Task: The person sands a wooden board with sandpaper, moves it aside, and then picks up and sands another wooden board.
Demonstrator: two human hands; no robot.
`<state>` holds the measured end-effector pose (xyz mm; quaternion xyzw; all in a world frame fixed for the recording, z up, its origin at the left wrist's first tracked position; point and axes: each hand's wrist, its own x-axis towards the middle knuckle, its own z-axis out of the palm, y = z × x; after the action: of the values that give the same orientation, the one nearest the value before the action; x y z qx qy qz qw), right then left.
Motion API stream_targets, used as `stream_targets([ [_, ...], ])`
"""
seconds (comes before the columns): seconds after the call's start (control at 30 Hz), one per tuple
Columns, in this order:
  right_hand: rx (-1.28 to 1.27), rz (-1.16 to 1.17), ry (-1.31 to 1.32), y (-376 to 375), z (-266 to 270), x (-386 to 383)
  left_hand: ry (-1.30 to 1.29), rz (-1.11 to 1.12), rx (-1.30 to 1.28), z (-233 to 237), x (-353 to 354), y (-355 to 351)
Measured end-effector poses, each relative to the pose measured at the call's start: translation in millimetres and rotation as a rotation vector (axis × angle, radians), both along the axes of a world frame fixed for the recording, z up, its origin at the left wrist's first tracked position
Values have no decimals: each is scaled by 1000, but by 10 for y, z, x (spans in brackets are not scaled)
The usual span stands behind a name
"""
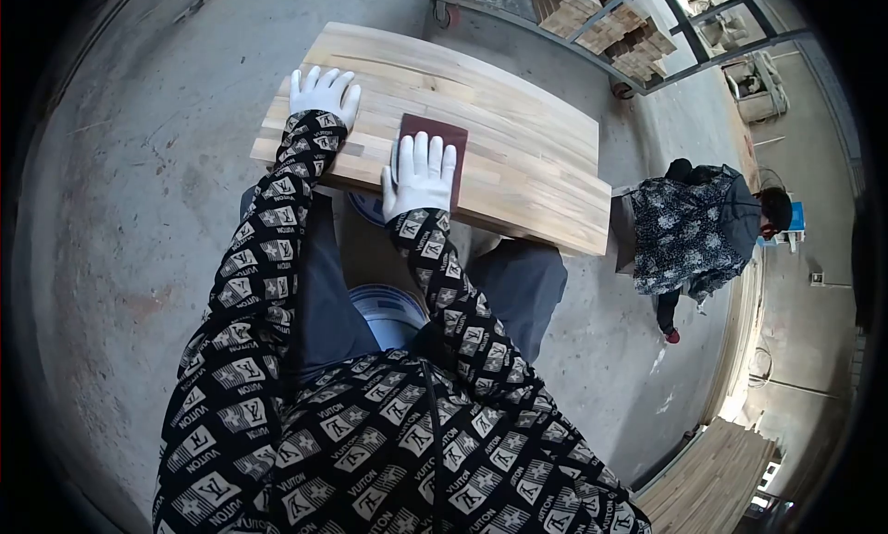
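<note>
A pale wooden panel [518, 118], made of many joined strips, lies across in front of my knees. My left hand [326, 94], in a white glove, rests on the panel's left part with its fingers spread. Also gloved in white, my right hand [424, 175] holds a dark red sheet of sandpaper [435, 125] against the wood near the front edge. Its fingers stretch over the sheet and the thumb lies along the left side. A grey edge shows beside the thumb; whatever is under the palm is hidden.
Below the panel, between my legs, is a blue-and-white bucket [388, 314]. A person [689, 229] in a patterned top is at the right. A wheeled metal rack [592, 44] with stacked wood stands beyond the panel. More boards [712, 478] lie at lower right.
</note>
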<state>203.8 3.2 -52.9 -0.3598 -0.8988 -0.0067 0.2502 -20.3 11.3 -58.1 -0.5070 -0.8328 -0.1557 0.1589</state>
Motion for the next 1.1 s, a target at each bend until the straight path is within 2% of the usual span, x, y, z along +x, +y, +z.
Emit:
stream_targets([
  [0.13,-31,88,51,105,36,183,-7,-12,45,-3,7,-5],
  [0.3,89,-150,-29,664,-57,985,9,-4,37,21,28,-20],
  [0.37,-4,-236,-87,863,35,1246,4,-2,39,20,32,-18],
  [0.43,-32,-277,-121,937,36,1286,6,-8,52,14,23,-13],
  [0.53,-1,-468,-192,894,35,1095,13,1,47,39,41,-20],
  [0.6,15,-401,-145,753,35,777,24,-8,47,23,27,-20],
  [0.67,107,-209,-40,554,-83,379,35,6,56,-13,8,2],
  [0.73,3,-30,23,271,3,50,21,8,8,9,14,5],
  [0.87,-38,95,59,225,5,24,-13,2,-3,14,-9,1],
  [0.93,-15,80,66,354,-45,259,-26,-3,1,4,-2,-2],
  [1.1,85,-199,-68,924,-22,1210,16,1,40,-10,6,0],
])
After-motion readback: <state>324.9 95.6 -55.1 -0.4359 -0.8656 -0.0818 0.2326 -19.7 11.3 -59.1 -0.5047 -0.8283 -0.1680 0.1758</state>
